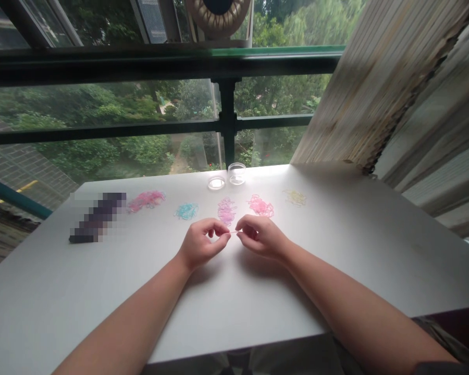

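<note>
Fingers on both hands are in a pinch: thumb and index of the left hand (204, 242) are clamped on one end of a thin pale strand (234, 232), and thumb and index of the right hand (263, 238) have the other end. So the strand is right between the two sets of fingertips, pretty much straight, above the white table (203, 317). Can't tell if it's a loop, too tiny.

Just beyond the fingertips there's a purple pile (226, 211), with a coral pile (261, 205) just past the right hand. Blue pile (186, 211) is a bit past the left hand, and further left of it, a pink pile (146, 200). Yellow pile (296, 197) is off beyond the right hand. Way left of the fingers is something dark (99, 216), all pixelated.

Farther out, straight ahead, sit a shallow clear dish (216, 183) and a taller clear tub (237, 174), then the green railing (148, 65) and trees (113, 107).
</note>
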Demonstrator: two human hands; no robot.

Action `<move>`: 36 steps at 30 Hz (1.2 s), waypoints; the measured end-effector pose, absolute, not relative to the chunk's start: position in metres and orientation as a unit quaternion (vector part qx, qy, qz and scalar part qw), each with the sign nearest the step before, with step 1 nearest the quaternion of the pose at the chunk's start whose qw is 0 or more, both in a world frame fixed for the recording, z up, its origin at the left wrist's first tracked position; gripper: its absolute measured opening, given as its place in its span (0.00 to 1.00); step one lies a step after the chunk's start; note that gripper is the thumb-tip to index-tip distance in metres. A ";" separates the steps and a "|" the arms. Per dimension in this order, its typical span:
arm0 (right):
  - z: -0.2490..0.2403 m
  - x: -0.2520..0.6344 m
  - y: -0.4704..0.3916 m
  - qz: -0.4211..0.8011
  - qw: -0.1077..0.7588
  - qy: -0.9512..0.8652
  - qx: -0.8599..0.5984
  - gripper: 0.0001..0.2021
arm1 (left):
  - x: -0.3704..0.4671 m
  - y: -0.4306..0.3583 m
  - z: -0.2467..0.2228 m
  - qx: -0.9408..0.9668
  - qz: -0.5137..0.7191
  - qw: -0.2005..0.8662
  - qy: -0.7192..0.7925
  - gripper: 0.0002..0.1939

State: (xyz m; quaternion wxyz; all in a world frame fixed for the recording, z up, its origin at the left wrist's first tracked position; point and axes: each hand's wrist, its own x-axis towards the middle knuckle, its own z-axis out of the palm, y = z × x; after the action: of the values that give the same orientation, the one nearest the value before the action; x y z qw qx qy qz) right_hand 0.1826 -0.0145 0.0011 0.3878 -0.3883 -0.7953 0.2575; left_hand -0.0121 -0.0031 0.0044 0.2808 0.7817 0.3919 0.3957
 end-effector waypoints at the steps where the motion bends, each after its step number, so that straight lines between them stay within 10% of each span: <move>1: 0.001 0.182 -0.014 0.254 0.388 -0.797 -0.386 0.04 | -0.012 -0.003 0.005 0.781 0.394 0.281 0.395 0.03; 36: 0.004 0.254 0.025 0.067 0.232 -0.718 -0.653 0.15 | -0.021 0.004 0.003 0.779 0.360 0.283 0.428 0.05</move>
State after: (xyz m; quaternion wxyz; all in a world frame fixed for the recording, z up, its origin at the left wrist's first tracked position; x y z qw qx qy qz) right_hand 0.2540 0.0247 0.0042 0.2323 -0.6529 -0.7178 0.0670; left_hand -0.0207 0.0042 0.0028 0.2830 0.7790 0.4283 0.3600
